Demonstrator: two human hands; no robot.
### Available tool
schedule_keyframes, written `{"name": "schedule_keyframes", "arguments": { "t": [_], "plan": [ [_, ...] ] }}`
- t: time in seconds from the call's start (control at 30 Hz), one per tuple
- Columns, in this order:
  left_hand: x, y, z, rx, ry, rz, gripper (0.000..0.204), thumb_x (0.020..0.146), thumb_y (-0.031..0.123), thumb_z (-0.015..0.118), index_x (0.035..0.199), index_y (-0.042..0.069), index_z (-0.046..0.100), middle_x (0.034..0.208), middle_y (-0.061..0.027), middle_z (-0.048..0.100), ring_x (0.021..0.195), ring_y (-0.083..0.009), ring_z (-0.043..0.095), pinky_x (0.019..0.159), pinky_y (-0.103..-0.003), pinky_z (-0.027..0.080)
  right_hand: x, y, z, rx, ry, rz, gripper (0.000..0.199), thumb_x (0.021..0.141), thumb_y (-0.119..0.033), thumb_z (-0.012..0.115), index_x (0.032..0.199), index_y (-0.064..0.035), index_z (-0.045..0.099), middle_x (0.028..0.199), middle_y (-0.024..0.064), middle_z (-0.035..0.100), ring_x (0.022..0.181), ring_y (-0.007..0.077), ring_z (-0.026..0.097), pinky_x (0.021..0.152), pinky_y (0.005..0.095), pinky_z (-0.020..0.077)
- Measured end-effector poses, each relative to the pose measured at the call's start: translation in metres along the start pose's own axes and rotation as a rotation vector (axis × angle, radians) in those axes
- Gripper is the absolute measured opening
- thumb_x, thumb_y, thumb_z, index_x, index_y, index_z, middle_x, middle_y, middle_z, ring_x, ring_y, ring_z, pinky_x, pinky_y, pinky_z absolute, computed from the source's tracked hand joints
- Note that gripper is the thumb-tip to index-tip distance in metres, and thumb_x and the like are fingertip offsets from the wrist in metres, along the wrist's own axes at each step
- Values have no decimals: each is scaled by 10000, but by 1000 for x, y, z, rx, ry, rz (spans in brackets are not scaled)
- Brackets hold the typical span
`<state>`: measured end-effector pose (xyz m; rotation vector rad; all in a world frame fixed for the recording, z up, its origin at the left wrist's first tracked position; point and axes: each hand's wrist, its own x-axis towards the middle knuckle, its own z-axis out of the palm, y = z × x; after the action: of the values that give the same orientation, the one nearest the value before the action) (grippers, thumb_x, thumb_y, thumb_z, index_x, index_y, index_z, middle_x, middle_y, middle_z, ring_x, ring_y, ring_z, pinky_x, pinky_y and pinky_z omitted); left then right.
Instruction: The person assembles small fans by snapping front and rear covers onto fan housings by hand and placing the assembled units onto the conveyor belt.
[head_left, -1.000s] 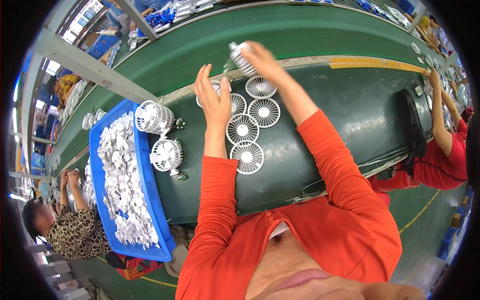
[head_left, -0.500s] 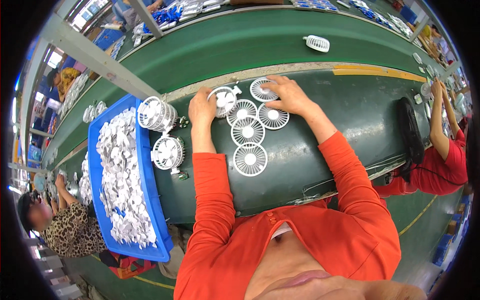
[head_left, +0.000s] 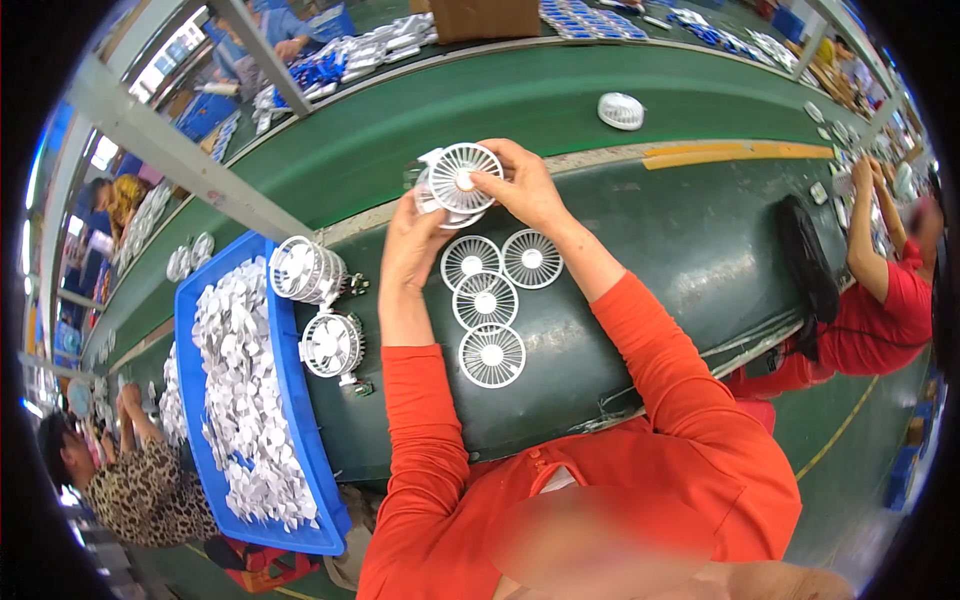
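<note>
Centrally, left hand: the person's left hand (head_left: 408,247) was curled partway closed around a white plastic fan body (head_left: 460,219), mostly hidden behind a grille.
Right hand: the right hand (head_left: 527,190) pinched a round white spoked plastic grille (head_left: 462,163), thumb near its hub, fingers behind its rim.
Held grille: it lay over the fan body, above the table's far edge; whether it was seated could not be told.
Step in hand: apparently fitting grille to body; the next move seemed to call for matching the rims and pressing evenly.
Loose grilles: four more white spoked discs (head_left: 485,300) lay flat below the hands, close together, on the dark green worktable (head_left: 620,300).
Left side: two white cage-like fan units (head_left: 332,345) with exposed green circuit boards stood beside a bright blue plastic tray (head_left: 322,480) heaped with small white pieces (head_left: 240,380); these crowded the left forearm's side.
Beyond: a white fan head (head_left: 621,111) sat on the green conveyor belt (head_left: 720,105); a slanting grey metal post (head_left: 190,160) rose at the left.
Right end: a long black pouch-like object (head_left: 805,262) lay near a red-clad co-worker (head_left: 870,325).
</note>
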<state>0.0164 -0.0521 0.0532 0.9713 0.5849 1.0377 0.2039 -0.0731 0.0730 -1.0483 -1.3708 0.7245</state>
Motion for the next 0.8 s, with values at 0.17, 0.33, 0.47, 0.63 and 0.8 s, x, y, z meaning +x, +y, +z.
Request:
{"name": "schedule_keyframes", "arguments": {
  "t": [0.17, 0.33, 0.47, 0.63, 0.8],
  "plan": [
    [-4, 8, 4, 19, -14, -39, 505, 978, 448, 430, 1298, 58, 424, 1182, -118, 578, 1012, -224, 618, 798, -353, 534, -3, -8, 9, -436, 94, -387, 437, 834, -110, 585, 1262, -54, 516, 1179, 175, 554, 1117, 344, 513, 953, 402, 418],
    [-5, 2, 21, -135, 141, -32, 491, 992, 472, 356, 1202, 68, 540, 1100, -57, 624, 972, -158, 624, 788, -324, 525, -15, -8, 29, -367, -81, -447, 452, 882, -190, 529, 1303, -36, 473, 1282, 203, 459, 1190, 359, 457, 993, 422, 390],
    [-6, 0, 24, -301, 132, 125, 437, 1005, 398, 368, 1195, 43, 535, 1112, -68, 618, 1000, -179, 607, 839, -341, 507, -24, -2, 40, -433, -162, -409, 762, 870, -538, 515, 1406, -34, 316, 1381, 243, 351, 1262, 412, 373, 1035, 451, 344],
    [-14, -8, 63, -40, 331, 422, 420, 1019, 349, 359, 1250, 6, 435, 1145, -84, 548, 1007, -166, 563, 875, -314, 460, -28, -3, 38, -52, -205, -275, 809, 901, -634, 387, 1430, -38, 246, 1389, 246, 356, 1285, 381, 383, 1037, 410, 339],
    [-12, -15, 70, 511, 423, 889, 391, 998, 226, 368, 1319, 4, 374, 1248, -132, 448, 1143, -212, 462, 980, -353, 374, -27, -11, 48, 279, -219, -73, 617, 980, -475, 331, 1383, -8, 300, 1305, 179, 463, 1216, 260, 462, 1001, 344, 361]
  ]
}}
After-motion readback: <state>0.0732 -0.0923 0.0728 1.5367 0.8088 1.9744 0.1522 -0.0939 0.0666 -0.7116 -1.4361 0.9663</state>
